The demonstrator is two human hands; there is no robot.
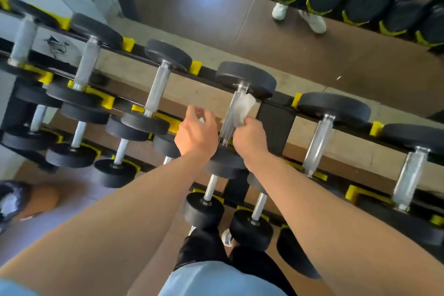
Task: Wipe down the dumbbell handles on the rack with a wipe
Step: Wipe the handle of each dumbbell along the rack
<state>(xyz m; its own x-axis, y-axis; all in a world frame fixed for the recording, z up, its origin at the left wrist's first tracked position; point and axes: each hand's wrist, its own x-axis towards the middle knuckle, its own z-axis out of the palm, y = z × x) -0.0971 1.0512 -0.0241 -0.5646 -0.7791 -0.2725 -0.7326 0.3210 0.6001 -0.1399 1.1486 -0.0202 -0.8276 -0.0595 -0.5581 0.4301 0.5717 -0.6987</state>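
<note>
Looking straight down over a black steel dumbbell rack (276, 125) with yellow plastic cradles, and both bare arms reach in from the 6 o'clock edge. The right hand (249, 138) sits just right of centre, fingers curled round a crumpled white wipe (243, 108) and pressing it against the knurled chrome handle (231, 115) of the round-headed black rubber dumbbell on the top tier. The wipe covers the upper right side of that handle, bunched toward the far head (246, 79) at 12 o'clock from the hand; the near head (224, 163) lies under the wrist at 6 o'clock.

The left hand (197, 133) hovers just beside the same handle, at 9 o'clock from the right hand, fingers loosely curled. Something pale shows at its fingertips, too blurred to tell whether it holds anything.

Along the top tier, more chrome-handled dumbbells lie in their cradles: a neighbouring dumbbell (157, 90) at 10 o'clock from the hands, a larger dumbbell (319, 142) at 3 o'clock. Smaller dumbbells (209, 194) fill the lower tiers toward 7 o'clock. A wall mirror (300, 43) at 12 o'clock reflects the rack and a pair of white shoes (300, 17). Brown floor (43, 170) shows at 8 o'clock.
</note>
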